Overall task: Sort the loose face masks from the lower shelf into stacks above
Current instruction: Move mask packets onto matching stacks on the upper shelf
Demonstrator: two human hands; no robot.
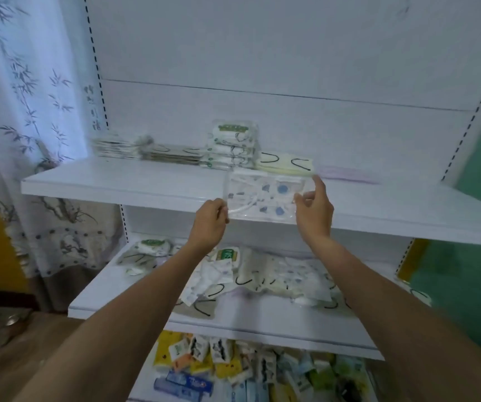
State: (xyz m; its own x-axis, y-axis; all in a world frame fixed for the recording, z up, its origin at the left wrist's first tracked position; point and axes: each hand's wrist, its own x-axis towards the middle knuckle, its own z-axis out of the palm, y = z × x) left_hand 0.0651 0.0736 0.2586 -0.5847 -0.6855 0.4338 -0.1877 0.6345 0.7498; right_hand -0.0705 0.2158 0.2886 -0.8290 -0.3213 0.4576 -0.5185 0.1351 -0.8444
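Observation:
A clear-wrapped face mask with blue dots (265, 197) is held up in front of the upper shelf's (123, 185) front edge. My left hand (210, 223) pinches its left edge, and my right hand (314, 208) pinches its right edge. Behind it on the upper shelf stand mask stacks: a white one (113, 146), a grey-brown one (172, 155), a tall green-printed one (232, 146), a pale yellow one (284, 165) and a flat lilac one (346, 174). Loose wrapped masks (268, 275) lie scattered over the lower shelf (251, 320).
Below the lower shelf, a bottom level holds several small colourful packets (233, 369). A printed white curtain (30, 126) hangs at the left. A green wall (477, 227) borders the shelving on the right. The white back panel (262, 53) rises above the stacks.

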